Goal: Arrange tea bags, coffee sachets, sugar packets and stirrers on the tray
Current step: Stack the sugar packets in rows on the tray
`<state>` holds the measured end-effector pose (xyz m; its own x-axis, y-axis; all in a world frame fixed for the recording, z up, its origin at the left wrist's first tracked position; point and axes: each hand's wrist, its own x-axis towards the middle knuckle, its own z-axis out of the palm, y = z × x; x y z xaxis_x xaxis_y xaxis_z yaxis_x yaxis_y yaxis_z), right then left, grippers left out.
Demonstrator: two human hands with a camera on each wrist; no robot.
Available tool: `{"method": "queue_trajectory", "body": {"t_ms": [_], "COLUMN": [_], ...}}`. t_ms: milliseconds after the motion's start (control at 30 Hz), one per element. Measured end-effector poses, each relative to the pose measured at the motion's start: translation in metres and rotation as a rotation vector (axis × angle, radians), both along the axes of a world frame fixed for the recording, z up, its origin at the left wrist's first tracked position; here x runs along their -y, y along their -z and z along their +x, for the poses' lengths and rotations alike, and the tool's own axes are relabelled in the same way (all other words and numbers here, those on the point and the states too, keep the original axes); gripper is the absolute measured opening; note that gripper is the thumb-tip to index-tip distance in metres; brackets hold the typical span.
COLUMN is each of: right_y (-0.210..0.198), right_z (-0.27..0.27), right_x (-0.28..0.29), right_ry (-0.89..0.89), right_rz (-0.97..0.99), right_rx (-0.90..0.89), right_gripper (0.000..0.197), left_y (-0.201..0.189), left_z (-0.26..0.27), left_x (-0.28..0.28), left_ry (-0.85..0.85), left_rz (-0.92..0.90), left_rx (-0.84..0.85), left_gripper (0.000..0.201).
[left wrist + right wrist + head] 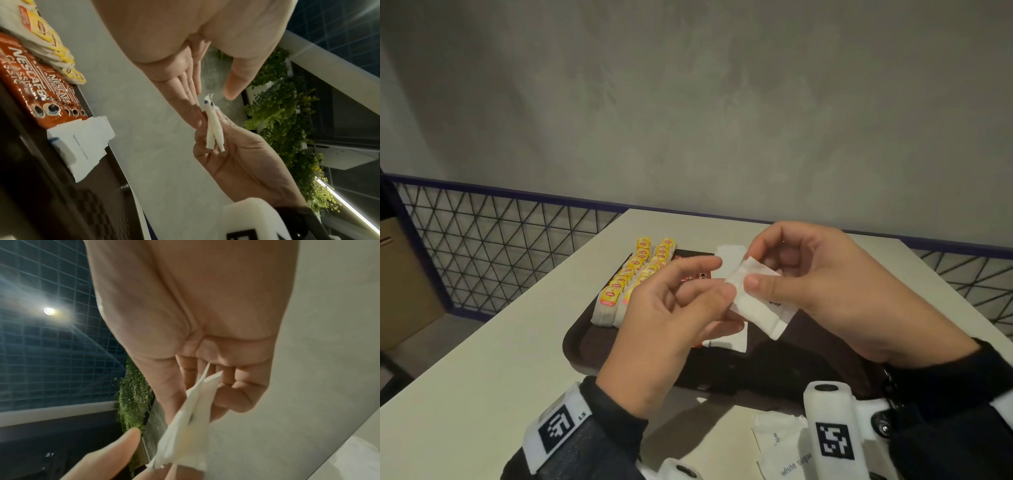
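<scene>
Above the dark brown tray (582,346), my right hand (753,269) pinches a couple of white sugar packets (756,305) between thumb and fingers. My left hand (717,281) touches their near edge with straight fingers (185,100), its thumb held apart. On the tray's left, yellow-tagged tea bags (626,274) lie in two rows. Red Nescafe coffee sachets (30,78) lie beside them, mostly hidden behind my left hand in the head view. More sugar packets (82,142) lie on the tray under my hands. No stirrers show.
Loose white sugar packets (780,442) lie on the white table (482,377) in front of the tray, by my right wrist. A wire mesh railing (500,246) runs behind the table. A cardboard box (400,274) stands at the far left.
</scene>
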<state>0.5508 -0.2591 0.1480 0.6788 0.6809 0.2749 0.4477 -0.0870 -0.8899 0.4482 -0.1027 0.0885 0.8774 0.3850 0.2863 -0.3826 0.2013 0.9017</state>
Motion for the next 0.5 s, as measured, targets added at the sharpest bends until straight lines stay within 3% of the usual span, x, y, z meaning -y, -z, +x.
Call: {"method": "queue_trajectory", "body": {"t_ms": [200,300,500], "right_y": [-0.0015,-0.0023,-0.0043], "right_z": [-0.0026,-0.0004,0.0002], "right_x": [-0.0013,0.0005,0.0053], "right_ry": [0.039,0.069,0.034], "right_rz": [-0.023,-0.110,-0.190], "right_rx": [0.017,0.017,0.059], "right_gripper": [0.020,0.009,0.018], "left_y": [0.0046,0.0050,0.0059], "left_z": [0.0032,0.0040,0.0047], "left_x": [-0.0001,-0.0019,-0.0029], "left_ry": [-0.018,-0.037,-0.022], "left_rz": [0.017,0.008,0.007], "left_rx": [-0.043,-0.040,-0.058], "left_gripper": [0.026,0.029,0.032]}}
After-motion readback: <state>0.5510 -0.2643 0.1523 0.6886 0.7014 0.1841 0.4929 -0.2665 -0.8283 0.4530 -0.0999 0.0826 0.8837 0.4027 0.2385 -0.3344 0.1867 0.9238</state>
